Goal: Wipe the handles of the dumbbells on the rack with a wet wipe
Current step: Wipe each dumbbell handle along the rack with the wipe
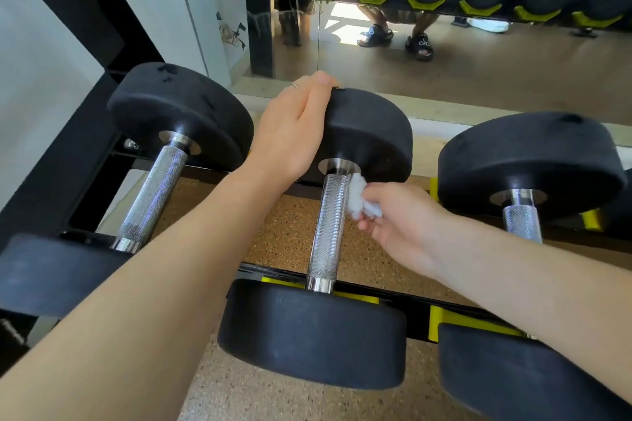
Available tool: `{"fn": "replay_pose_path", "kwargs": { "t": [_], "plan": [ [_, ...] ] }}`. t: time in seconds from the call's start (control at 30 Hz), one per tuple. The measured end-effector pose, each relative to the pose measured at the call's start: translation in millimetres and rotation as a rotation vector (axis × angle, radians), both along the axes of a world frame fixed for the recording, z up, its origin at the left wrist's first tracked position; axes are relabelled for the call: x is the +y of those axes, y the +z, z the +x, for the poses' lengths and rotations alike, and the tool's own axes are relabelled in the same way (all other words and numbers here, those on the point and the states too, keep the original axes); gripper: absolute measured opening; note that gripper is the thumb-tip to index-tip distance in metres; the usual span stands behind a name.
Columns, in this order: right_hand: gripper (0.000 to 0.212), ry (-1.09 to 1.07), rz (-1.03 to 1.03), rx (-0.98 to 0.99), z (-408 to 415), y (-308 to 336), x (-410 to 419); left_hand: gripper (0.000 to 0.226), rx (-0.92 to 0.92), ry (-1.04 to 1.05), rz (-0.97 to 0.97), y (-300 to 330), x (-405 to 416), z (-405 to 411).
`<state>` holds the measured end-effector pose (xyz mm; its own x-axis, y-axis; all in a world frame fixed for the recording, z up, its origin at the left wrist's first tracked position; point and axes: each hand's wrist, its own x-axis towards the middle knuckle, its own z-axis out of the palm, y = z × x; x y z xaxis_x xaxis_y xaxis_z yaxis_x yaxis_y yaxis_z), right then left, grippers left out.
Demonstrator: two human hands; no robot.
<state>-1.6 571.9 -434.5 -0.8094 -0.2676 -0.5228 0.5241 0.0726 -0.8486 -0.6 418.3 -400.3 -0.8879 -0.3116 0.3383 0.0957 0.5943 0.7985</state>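
Mid-frame, the right hand (398, 225) pinches the wipe (361, 196) against the middle handle (329, 225); the left hand (294, 133) grips its far head (369, 133). Next, I judge: stroke down the handle.

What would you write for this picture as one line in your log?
left hand: steadies middle dumbbell's far head | right hand: presses wet wipe on handle top | step: wiping

Bright, even daylight; sharp focus centrally. Glare streaks on the knurled chrome dumbbell handle (326, 225). Wide-angle bending at edges; the black rubber dumbbell head (533, 369) at lower right is blurred.
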Motion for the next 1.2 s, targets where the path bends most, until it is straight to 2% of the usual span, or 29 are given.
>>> {"fn": "replay_pose_path", "kwargs": {
  "t": [0.2, 0.43, 0.6, 0.67, 0.7, 0.77, 0.87, 0.93, 1.0, 1.07, 1.2],
  "plan": [
    [0.025, -0.217, -0.218, -0.318, -5, 5, -27, 0.042, 0.001, 0.001, -0.027, 1, 0, 1],
    [0.036, -0.184, -0.294, -0.291, -2, 6, -17, 0.043, 0.006, 0.002, -0.033, 1, 0, 1],
    [0.025, -0.301, -0.314, -0.21, 1, 13, -16, 0.042, 0.008, 0.001, -0.058, 1, 0, 1],
    [0.026, -0.326, -0.237, -0.07, 7, 16, -16, 0.041, 0.016, -0.003, -0.07, 0, 0, 1],
    [0.025, -0.29, -0.169, 0.062, 10, 18, -14, 0.04, 0.019, -0.006, -0.075, 1, -1, 1],
    [0.018, -0.084, 0.01, 0.425, 18, 24, -11, 0.039, 0.023, -0.014, -0.083, 0, -1, 1],
    [0.018, 0.249, 0.546, 1.106, 28, 20, -7, 0.04, 0.023, -0.028, -0.073, 1, -2, 1],
    [0.019, 0.413, 0.869, 1.446, 26, 11, -6, 0.039, 0.02, -0.037, -0.074, 1, -2, 1],
    [0.026, 0.556, 0.992, 1.59, 23, 4, -7, 0.039, 0.022, -0.046, -0.082, 1, -2, 2],
    [0.029, 0.69, 0.992, 1.663, 17, 4, -7, 0.041, 0.024, -0.049, -0.076, 1, -2, 2],
    [0.019, 0.876, 0.77, 1.594, 7, 13, -3, 0.043, 0.017, -0.044, -0.052, 0, -2, 2]
  ]
}}
